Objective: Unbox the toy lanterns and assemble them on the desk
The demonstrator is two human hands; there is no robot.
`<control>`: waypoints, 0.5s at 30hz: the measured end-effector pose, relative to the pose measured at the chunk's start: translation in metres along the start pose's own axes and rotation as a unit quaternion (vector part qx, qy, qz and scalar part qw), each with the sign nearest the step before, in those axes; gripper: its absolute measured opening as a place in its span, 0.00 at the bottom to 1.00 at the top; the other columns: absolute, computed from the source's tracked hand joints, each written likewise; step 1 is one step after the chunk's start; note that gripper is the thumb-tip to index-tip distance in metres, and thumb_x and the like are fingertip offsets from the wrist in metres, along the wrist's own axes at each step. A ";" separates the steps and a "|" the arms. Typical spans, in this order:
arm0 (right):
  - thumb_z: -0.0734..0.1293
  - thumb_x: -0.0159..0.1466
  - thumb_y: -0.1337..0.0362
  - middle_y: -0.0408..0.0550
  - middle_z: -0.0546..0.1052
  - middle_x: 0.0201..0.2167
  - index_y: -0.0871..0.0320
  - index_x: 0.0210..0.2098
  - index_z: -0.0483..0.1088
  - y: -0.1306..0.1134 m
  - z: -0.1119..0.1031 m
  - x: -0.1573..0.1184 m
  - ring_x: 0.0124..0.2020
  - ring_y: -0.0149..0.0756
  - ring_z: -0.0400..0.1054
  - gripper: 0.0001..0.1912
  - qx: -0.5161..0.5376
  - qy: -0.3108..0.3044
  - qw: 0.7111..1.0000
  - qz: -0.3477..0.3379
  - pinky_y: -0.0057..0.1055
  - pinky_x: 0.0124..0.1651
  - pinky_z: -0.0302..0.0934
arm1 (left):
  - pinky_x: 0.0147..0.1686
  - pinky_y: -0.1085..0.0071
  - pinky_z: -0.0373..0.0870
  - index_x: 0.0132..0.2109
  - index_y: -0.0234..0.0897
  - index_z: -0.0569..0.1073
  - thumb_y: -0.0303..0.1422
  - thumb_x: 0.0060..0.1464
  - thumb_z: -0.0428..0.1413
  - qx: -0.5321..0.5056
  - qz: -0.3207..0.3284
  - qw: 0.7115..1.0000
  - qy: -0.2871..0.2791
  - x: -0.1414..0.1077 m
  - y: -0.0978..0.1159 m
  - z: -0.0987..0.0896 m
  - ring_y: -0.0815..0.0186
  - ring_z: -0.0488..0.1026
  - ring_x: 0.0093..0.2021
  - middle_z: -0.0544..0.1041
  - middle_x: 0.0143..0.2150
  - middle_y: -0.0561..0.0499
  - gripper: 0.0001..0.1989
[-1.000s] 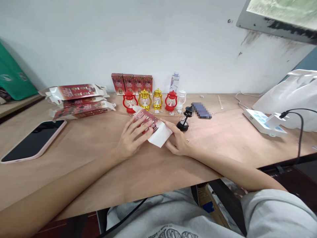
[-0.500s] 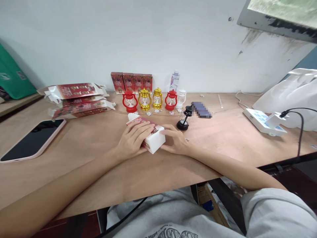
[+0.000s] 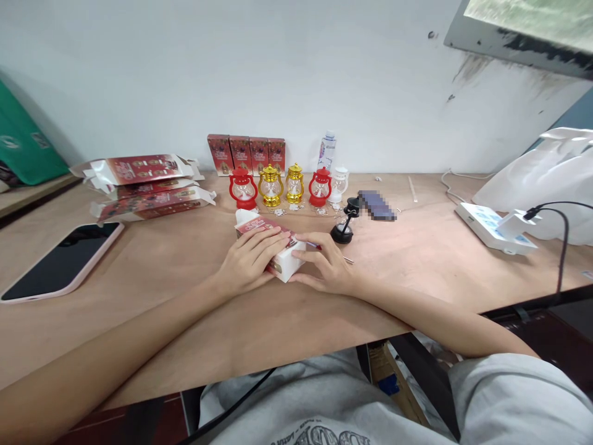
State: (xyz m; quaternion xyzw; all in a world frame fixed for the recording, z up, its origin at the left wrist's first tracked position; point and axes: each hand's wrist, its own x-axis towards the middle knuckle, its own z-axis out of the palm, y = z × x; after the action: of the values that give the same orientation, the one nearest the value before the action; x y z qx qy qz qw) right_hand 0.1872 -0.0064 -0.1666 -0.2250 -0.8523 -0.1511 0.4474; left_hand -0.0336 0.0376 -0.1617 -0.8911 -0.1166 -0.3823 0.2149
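Observation:
A red printed cardboard box (image 3: 269, 228) lies slantwise on the table in front of me, with a white flap standing up at its far end. My left hand (image 3: 252, 256) is wrapped over its top and near side, fingers together. At the white near end, my right hand (image 3: 327, 262) grips the box with curled fingers, thumb low against the end face. Behind the right hand a thin metal rod (image 3: 348, 259) pokes out, and a bit of red shows between the fingers; what they belong to is mostly hidden. A black lantern (image 3: 341, 232) stands tilted beyond that hand.
Red, gold and white lanterns (image 3: 271, 185) stand in a row, with several upright red boxes (image 3: 239, 154) and a bottle (image 3: 327, 151) behind. Opened boxes (image 3: 152, 198) and a phone (image 3: 62, 259) lie left. A white power strip (image 3: 493, 228) lies right.
The box's near end has shifted slightly up and left. My right hand's fingers have spread over that end, and a bit of red now shows between them.

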 end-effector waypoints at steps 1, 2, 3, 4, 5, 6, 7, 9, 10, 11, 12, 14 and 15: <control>0.69 0.60 0.59 0.60 0.68 0.51 0.56 0.49 0.64 -0.002 0.000 0.000 0.52 0.45 0.66 0.20 -0.009 0.004 1.000 -0.002 0.43 0.49 0.66 | 0.55 0.57 0.66 0.62 0.30 0.60 0.40 0.58 0.54 0.001 -0.003 1.000 0.002 0.000 0.000 0.000 0.54 0.70 0.56 0.75 0.52 0.38 0.29; 0.69 0.60 0.60 0.60 0.69 0.50 0.57 0.49 0.65 -0.003 0.000 0.000 0.51 0.44 0.66 0.19 -0.016 0.004 1.000 -0.002 0.42 0.48 0.66 | 0.55 0.57 0.67 0.62 0.30 0.60 0.40 0.58 0.54 0.001 -0.007 1.000 0.003 0.000 -0.001 0.000 0.54 0.70 0.57 0.75 0.53 0.38 0.29; 0.69 0.61 0.60 0.59 0.69 0.50 0.56 0.48 0.66 -0.004 0.000 0.000 0.51 0.44 0.66 0.18 -0.020 0.001 1.000 0.001 0.42 0.48 0.66 | 0.55 0.57 0.67 0.62 0.31 0.60 0.40 0.57 0.55 0.000 -0.010 1.000 0.003 0.000 -0.001 0.000 0.54 0.69 0.57 0.75 0.53 0.39 0.29; 0.68 0.61 0.60 0.59 0.70 0.49 0.56 0.48 0.66 -0.005 -0.001 0.000 0.50 0.44 0.67 0.17 -0.019 -0.006 1.000 0.004 0.42 0.48 0.66 | 0.55 0.57 0.67 0.62 0.31 0.60 0.40 0.57 0.55 0.000 -0.013 1.000 0.002 0.000 -0.001 0.000 0.54 0.69 0.57 0.75 0.53 0.39 0.30; 0.68 0.61 0.60 0.58 0.70 0.49 0.56 0.47 0.66 -0.006 -0.001 0.000 0.50 0.44 0.67 0.16 -0.016 -0.014 1.000 0.008 0.42 0.48 0.66 | 0.55 0.57 0.66 0.62 0.32 0.60 0.41 0.57 0.55 0.001 -0.014 1.000 0.001 0.000 -0.002 0.000 0.54 0.69 0.57 0.75 0.53 0.39 0.30; 0.67 0.62 0.59 0.58 0.71 0.49 0.57 0.47 0.66 -0.006 -0.002 0.000 0.50 0.43 0.67 0.16 -0.014 -0.020 1.000 0.013 0.42 0.48 0.66 | 0.55 0.57 0.66 0.62 0.32 0.60 0.42 0.58 0.54 0.003 -0.014 1.000 -0.001 0.000 -0.001 0.000 0.54 0.69 0.57 0.75 0.54 0.39 0.29; 0.67 0.62 0.59 0.58 0.71 0.48 0.57 0.47 0.66 -0.007 -0.003 0.001 0.50 0.43 0.68 0.15 -0.013 -0.023 1.000 0.015 0.42 0.48 0.66 | 0.55 0.57 0.66 0.62 0.32 0.60 0.42 0.58 0.54 0.007 -0.011 1.000 -0.002 0.000 -0.001 0.000 0.54 0.70 0.57 0.75 0.53 0.39 0.29; 0.67 0.62 0.59 0.58 0.71 0.47 0.58 0.46 0.66 -0.006 -0.003 0.002 0.49 0.43 0.68 0.15 -0.020 -0.019 0.999 0.017 0.41 0.47 0.66 | 0.54 0.57 0.67 0.61 0.30 0.62 0.41 0.59 0.53 0.024 0.002 1.000 -0.007 0.001 0.000 -0.001 0.54 0.70 0.56 0.75 0.53 0.39 0.28; 0.67 0.62 0.58 0.59 0.71 0.46 0.58 0.45 0.66 -0.006 -0.002 0.002 0.48 0.42 0.67 0.14 -0.025 -0.015 0.999 0.017 0.40 0.47 0.66 | 0.54 0.57 0.67 0.60 0.29 0.63 0.40 0.59 0.53 0.036 0.010 0.999 -0.009 0.002 0.000 -0.001 0.53 0.71 0.55 0.75 0.52 0.39 0.26; 0.67 0.62 0.58 0.59 0.71 0.45 0.58 0.43 0.66 -0.006 -0.002 0.002 0.47 0.42 0.67 0.13 -0.030 -0.012 0.999 0.017 0.40 0.46 0.67 | 0.53 0.57 0.66 0.59 0.29 0.64 0.39 0.59 0.53 0.050 0.020 0.998 -0.011 0.003 0.001 -0.001 0.53 0.71 0.54 0.76 0.52 0.39 0.25; 0.67 0.62 0.58 0.59 0.71 0.44 0.59 0.41 0.66 -0.005 -0.001 0.002 0.46 0.42 0.67 0.13 -0.036 -0.008 0.999 0.016 0.39 0.46 0.66 | 0.54 0.57 0.66 0.58 0.29 0.64 0.38 0.60 0.53 0.063 0.029 0.997 -0.014 0.003 0.002 -0.002 0.54 0.72 0.54 0.76 0.52 0.39 0.24; 0.67 0.61 0.58 0.58 0.71 0.42 0.59 0.37 0.66 -0.003 0.002 0.000 0.44 0.42 0.66 0.11 -0.054 -0.001 0.998 0.014 0.38 0.44 0.66 | 0.55 0.58 0.64 0.58 0.31 0.65 0.34 0.60 0.52 0.089 0.040 0.995 -0.019 0.004 0.004 -0.003 0.56 0.72 0.53 0.76 0.52 0.42 0.21; 0.67 0.61 0.58 0.57 0.70 0.41 0.59 0.35 0.66 -0.003 0.003 0.000 0.43 0.41 0.66 0.11 -0.066 0.002 0.998 0.014 0.38 0.43 0.65 | 0.56 0.59 0.64 0.58 0.33 0.65 0.33 0.60 0.52 0.101 0.042 0.994 -0.022 0.005 0.005 -0.003 0.58 0.72 0.53 0.77 0.52 0.43 0.20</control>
State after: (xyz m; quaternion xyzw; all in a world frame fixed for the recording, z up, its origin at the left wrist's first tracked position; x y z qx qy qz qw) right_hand 0.1842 -0.0074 -0.1687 -0.2654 -0.8366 -0.2012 0.4350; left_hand -0.0305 0.0322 -0.1577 -0.8772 -0.1220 -0.3394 0.3170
